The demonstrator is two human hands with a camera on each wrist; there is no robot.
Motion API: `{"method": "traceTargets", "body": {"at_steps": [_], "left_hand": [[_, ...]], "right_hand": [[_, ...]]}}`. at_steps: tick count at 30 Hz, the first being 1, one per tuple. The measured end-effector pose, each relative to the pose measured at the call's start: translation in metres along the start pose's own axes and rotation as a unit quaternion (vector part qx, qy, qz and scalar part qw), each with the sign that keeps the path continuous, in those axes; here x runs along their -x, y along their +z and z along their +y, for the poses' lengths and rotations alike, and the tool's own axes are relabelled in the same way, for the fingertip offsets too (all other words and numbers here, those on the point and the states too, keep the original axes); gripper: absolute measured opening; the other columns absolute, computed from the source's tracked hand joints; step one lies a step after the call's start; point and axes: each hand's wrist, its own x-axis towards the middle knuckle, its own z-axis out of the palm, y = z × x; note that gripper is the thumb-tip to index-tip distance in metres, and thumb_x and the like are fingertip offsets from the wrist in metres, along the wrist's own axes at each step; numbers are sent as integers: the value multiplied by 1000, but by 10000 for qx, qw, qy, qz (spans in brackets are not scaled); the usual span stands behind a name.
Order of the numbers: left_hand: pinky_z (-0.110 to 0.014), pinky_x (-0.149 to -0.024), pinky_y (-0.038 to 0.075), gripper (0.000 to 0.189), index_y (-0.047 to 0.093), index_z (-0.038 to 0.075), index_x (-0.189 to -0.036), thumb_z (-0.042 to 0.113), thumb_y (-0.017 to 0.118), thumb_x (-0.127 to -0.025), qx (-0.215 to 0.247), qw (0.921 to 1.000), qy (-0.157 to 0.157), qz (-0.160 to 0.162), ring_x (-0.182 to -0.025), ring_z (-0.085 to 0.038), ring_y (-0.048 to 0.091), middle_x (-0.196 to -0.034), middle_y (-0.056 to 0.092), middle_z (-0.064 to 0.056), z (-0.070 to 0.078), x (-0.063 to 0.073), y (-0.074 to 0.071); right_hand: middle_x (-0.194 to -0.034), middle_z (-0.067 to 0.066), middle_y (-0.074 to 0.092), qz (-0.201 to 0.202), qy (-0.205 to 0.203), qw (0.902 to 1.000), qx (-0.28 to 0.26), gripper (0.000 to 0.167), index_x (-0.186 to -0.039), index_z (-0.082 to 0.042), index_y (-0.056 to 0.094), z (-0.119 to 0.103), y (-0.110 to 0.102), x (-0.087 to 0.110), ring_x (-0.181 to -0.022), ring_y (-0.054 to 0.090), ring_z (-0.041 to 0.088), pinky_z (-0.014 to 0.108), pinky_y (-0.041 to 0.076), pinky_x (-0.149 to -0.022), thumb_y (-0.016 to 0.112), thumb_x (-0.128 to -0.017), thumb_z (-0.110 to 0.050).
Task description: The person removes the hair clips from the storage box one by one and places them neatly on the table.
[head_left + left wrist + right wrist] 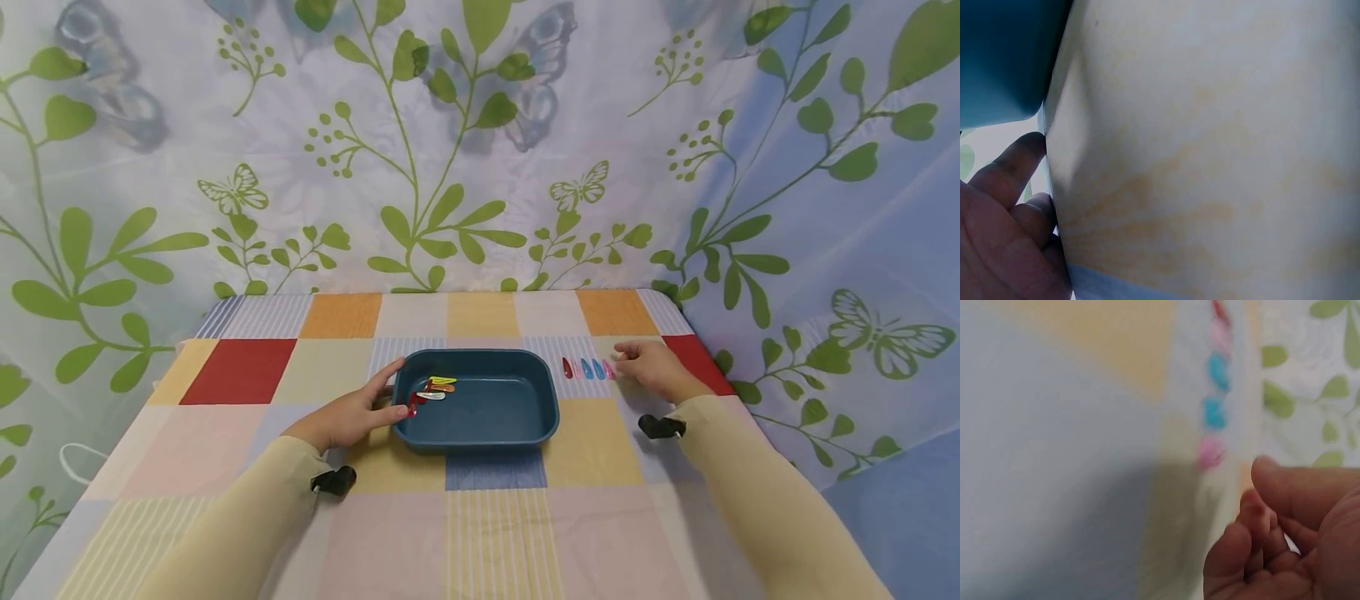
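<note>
A dark blue plastic tub (487, 433) stands on the patchwork cloth. My left hand (352, 414) holds its left end, thumb over the rim and the other fingers along the outside. Inside, at the left, lie several snap hair clips, among them a yellow clip (443, 381), a white clip (431, 396) and red ones. Right of the tub is a row of clips: a red clip (567, 367), blue clips (587, 368) and pink ones. Beside the row's right-end pink clip (609, 369), my right hand (655, 367) hovers with loosely bent fingers, nothing visible between them.
A checked cloth (495, 542) covers the table. Behind it hangs a curtain (480, 167) with green leaves and butterflies, which continues down the right side. A white cord loop (75, 458) shows at the table's left edge.
</note>
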Motion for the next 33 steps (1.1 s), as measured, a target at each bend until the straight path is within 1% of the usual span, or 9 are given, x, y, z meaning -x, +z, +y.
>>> {"method": "traceTargets", "body": {"at_steps": [3, 5, 12, 16, 17, 20, 23, 26, 33], "left_hand": [[-75, -119, 28, 90, 5, 49, -167, 55, 65, -101, 6, 10000, 7, 12, -156, -47, 33, -168, 37, -20, 1, 0, 0], [-75, -120, 27, 89, 5, 48, -167, 54, 65, -101, 3, 10000, 22, 24, -156, -47, 33, -168, 37, -20, 1, 0, 0], [-76, -120, 25, 89, 6, 49, -167, 55, 65, -101, 88, 10000, -21, -4, -156, -48, 33, -168, 37, -19, 2, 1, -1], [-76, -120, 25, 89, 6, 48, -167, 54, 65, -101, 64, 10000, -20, 15, -156, -47, 34, -168, 38, -19, 1, 1, -1], [-76, -120, 25, 89, 6, 49, -167, 55, 65, -101, 39, 10000, -22, 27, -155, -47, 34, -168, 39, -19, 1, 0, -1], [-75, -120, 26, 90, 6, 49, -167, 56, 65, -100, 11, 10000, -60, 42, -156, -46, 34, -167, 39, -19, -1, 0, 0], [-76, -120, 25, 91, 5, 47, -168, 57, 65, -100, -4, 10000, -31, 19, -156, -47, 33, -167, 39, -20, -1, -1, 0], [-76, -121, 24, 91, 4, 44, -169, 55, 65, -101, 26, 10000, 18, -21, -156, -47, 32, -167, 39, -21, -1, -2, -1], [-76, -121, 23, 90, 4, 43, -169, 53, 64, -102, 46, 9999, 112, -46, -155, -47, 34, -167, 39, -22, -1, -2, -2]], "right_hand": [[-121, 18, 68, 196, -258, 9994, 89, 51, -149, 4, 55, -21, 0, 2, -107, 58, 28, 21, 50, -77, 65, -103, -17], [-123, 18, 68, 182, -443, 9989, 19, 51, -149, 3, 55, -40, 3, 3, -106, 58, 29, 22, 50, -77, 65, -103, -17], [-124, 14, 70, -152, -1053, 9942, -138, 47, -147, -4, 60, -106, 27, 11, -106, 62, 24, 23, 52, -78, 68, -103, -18], [-126, 13, 70, -485, -1265, 9903, -311, 45, -147, -7, 62, -136, 44, 15, -94, 62, 31, 24, 48, -58, 68, -103, -17], [-127, 13, 70, -573, -1354, 9887, -305, 45, -147, -7, 62, -142, 48, 15, -95, 63, 31, 23, 47, -57, 68, -103, -17], [-127, 12, 71, -754, -1546, 9848, -247, 45, -147, -8, 63, -159, 63, 16, -99, 66, 32, 24, 52, -66, 69, -103, -17], [-125, 11, 72, -871, -1759, 9805, -94, 43, -145, -8, 64, -174, 77, 15, -113, 67, 24, 30, 56, -90, 69, -103, -16], [-123, 10, 73, -1010, -1851, 9775, -27, 42, -144, -8, 66, -188, 89, 14, -114, 68, 25, 39, 58, -96, 70, -102, -15], [-128, 16, 75, -1311, -2058, 9698, 48, 41, -140, -6, 68, -213, 115, 11, -118, 70, 25, 37, 59, -96, 72, -100, -14]]}}
